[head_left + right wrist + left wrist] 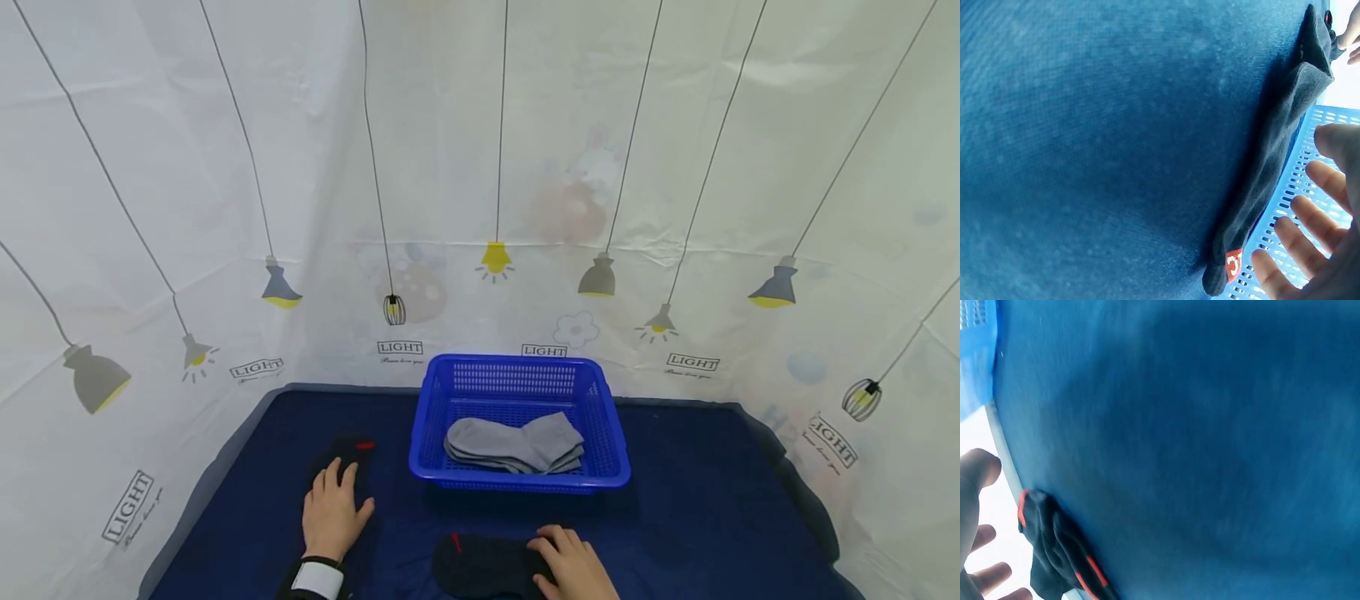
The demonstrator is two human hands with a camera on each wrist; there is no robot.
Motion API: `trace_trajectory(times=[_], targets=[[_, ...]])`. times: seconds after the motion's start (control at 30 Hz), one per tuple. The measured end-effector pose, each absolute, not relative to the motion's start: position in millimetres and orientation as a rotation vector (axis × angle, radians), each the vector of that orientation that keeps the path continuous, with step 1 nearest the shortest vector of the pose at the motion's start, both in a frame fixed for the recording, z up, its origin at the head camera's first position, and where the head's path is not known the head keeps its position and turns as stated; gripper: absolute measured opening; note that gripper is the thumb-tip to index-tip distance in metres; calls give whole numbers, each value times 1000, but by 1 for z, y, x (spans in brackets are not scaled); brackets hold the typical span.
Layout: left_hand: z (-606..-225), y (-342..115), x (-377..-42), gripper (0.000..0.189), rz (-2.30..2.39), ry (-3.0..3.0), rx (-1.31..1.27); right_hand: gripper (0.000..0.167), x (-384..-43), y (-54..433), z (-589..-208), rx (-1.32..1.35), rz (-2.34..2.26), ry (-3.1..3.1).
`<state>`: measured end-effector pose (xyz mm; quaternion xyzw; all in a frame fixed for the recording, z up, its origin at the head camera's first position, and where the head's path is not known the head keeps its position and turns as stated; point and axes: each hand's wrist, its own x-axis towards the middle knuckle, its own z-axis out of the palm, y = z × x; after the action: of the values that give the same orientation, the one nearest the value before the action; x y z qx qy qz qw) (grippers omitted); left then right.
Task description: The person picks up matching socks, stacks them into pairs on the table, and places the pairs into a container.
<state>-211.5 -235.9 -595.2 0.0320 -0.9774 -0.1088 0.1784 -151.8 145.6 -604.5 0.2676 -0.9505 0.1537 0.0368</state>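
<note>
My left hand (330, 512) is over a black sock (347, 454) with a red mark, on the left of the dark blue cloth. In the left wrist view its fingers (990, 575) are spread above that sock (1054, 550), gripping nothing. A second black sock (480, 567) lies flat at the front, a red mark near its left end. My right hand (573, 567) is at this sock's right end. The right wrist view shows relaxed, separated fingers (1319, 225) beside the sock (1266, 162); whether they touch it I cannot tell.
A blue plastic basket (517, 482) stands behind the hands at the middle of the cloth. Several grey socks (517, 442) lie stacked inside it. Behind and at both sides hangs a white sheet (465, 167) printed with lamps.
</note>
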Motion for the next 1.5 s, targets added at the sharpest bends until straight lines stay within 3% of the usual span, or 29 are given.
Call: trace_trajectory(times=[0.6, 0.93, 1.5], targets=[[-596, -253, -238, 82, -510, -3031, 327, 34, -151, 146, -608, 833, 506, -2934], [-610, -259, -239, 60, -419, -2929, 353, 33, -150, 149, -606, 828, 520, -2941], [-613, -262, -240, 39, -503, -2857, 277, 29, -148, 150, -607, 793, 524, -2933]])
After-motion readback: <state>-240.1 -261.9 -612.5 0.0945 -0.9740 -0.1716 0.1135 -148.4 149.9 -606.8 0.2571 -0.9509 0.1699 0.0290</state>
